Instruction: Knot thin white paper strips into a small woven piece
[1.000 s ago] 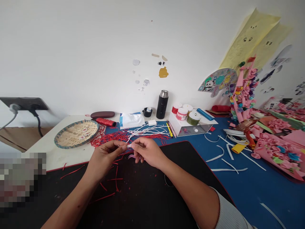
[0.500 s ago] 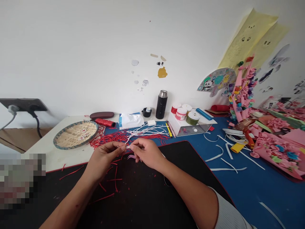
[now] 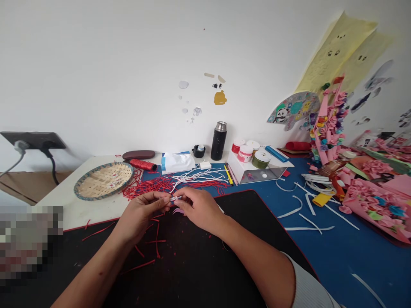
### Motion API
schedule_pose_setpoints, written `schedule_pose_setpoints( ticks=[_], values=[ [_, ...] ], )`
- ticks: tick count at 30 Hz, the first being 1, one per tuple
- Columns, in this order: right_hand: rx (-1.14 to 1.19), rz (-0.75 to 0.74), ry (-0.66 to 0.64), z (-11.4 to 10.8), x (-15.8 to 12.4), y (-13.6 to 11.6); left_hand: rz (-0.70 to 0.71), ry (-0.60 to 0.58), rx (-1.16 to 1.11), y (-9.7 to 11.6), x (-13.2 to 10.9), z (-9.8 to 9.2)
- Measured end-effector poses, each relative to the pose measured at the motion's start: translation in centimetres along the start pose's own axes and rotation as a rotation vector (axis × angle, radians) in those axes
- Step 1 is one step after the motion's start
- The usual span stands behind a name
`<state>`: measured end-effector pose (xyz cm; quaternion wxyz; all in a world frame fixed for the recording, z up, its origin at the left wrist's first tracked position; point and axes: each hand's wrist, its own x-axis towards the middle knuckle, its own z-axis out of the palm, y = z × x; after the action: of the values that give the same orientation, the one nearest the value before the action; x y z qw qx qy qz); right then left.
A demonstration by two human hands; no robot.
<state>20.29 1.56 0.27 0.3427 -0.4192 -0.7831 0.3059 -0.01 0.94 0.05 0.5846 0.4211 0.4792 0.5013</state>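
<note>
My left hand (image 3: pixel 143 214) and my right hand (image 3: pixel 201 209) meet above a black desk mat (image 3: pixel 199 261), with their fingertips pinching a small white paper strip (image 3: pixel 175 198) from both sides. A curled pink strip (image 3: pixel 178 211) lies just below my fingers, partly hidden by them. Loose red paper shreds (image 3: pixel 156 244) are scattered on the mat under my left hand. Beyond my hands lies a tangle of red strips (image 3: pixel 147 186) and white strips (image 3: pixel 199 174).
A woven bamboo tray (image 3: pixel 103 181) and a red thread spool (image 3: pixel 143 165) stand at the back left. A black thermos (image 3: pixel 218 140) and paint jars (image 3: pixel 245 153) stand at the back. White strips lie on a blue table cover (image 3: pixel 340 256), and pink paper crafts (image 3: pixel 375 209) are piled at the right.
My hands have come closer together, and my fingertips now close more tightly around the white strip. The objects on the table have not visibly moved.
</note>
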Motion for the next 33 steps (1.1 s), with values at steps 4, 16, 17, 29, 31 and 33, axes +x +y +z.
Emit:
schedule_pose_setpoints(
  ticks=[4,16,17,29,31,33],
  values=[
    [-0.046,-0.032,-0.007,-0.07,0.01,0.04,-0.017,-0.005,-0.019,-0.01,-0.09,-0.01],
    [-0.175,-0.104,0.002,-0.12,-0.08,0.28,-0.076,-0.049,-0.069,-0.24,0.12,-0.11],
    [-0.177,-0.113,0.003,-0.14,-0.08,0.30,-0.082,-0.049,-0.077,-0.25,0.10,-0.15],
    [-0.155,-0.125,0.022,-0.24,-0.16,-0.04,-0.088,-0.054,-0.140,-0.17,-0.02,0.14],
    [-0.157,-0.122,0.040,-0.12,-0.15,0.13,-0.076,-0.045,-0.138,-0.21,-0.04,0.30],
    [-0.154,-0.125,0.053,-0.04,-0.14,0.28,-0.066,-0.045,-0.133,-0.27,-0.05,0.38]
  ],
)
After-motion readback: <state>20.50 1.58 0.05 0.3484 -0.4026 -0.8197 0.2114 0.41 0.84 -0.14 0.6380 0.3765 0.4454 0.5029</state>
